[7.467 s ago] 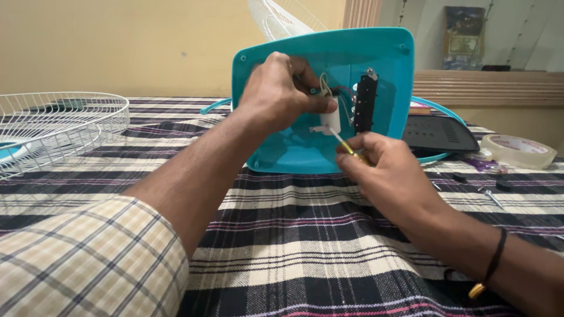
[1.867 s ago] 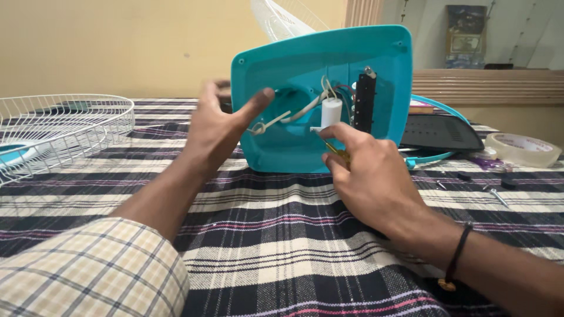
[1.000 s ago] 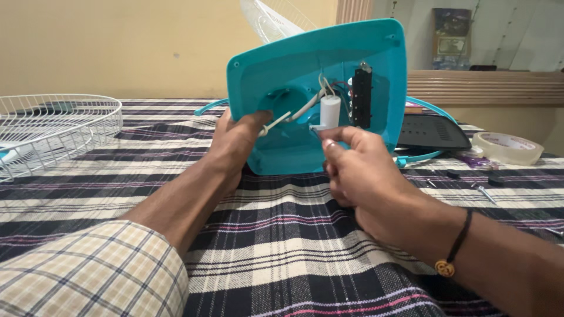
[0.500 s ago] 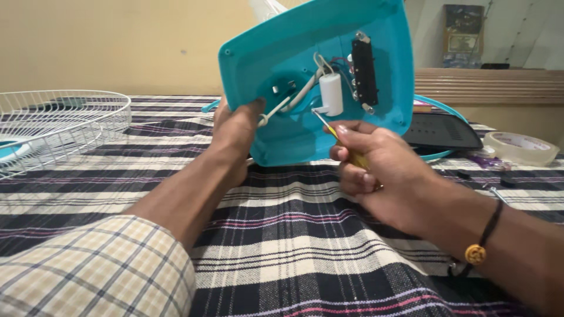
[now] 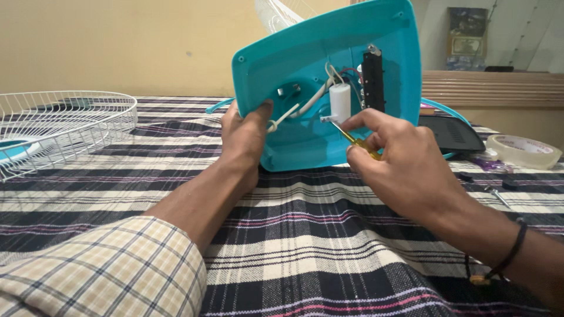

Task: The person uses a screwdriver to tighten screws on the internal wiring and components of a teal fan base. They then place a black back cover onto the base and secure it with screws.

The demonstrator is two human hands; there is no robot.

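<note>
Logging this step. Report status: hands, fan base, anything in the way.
Left hand grips the tilted fan base at its edge. Right hand holds a screwdriver, tip by the white cylinder. Wires close by.

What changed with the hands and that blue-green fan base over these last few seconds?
The left hand slid from the white part inside down to the fan base's lower left edge, and the base tipped over to the left. The right hand kept the yellow screwdriver at that part. The wire guard and tape roll stayed put.
</note>
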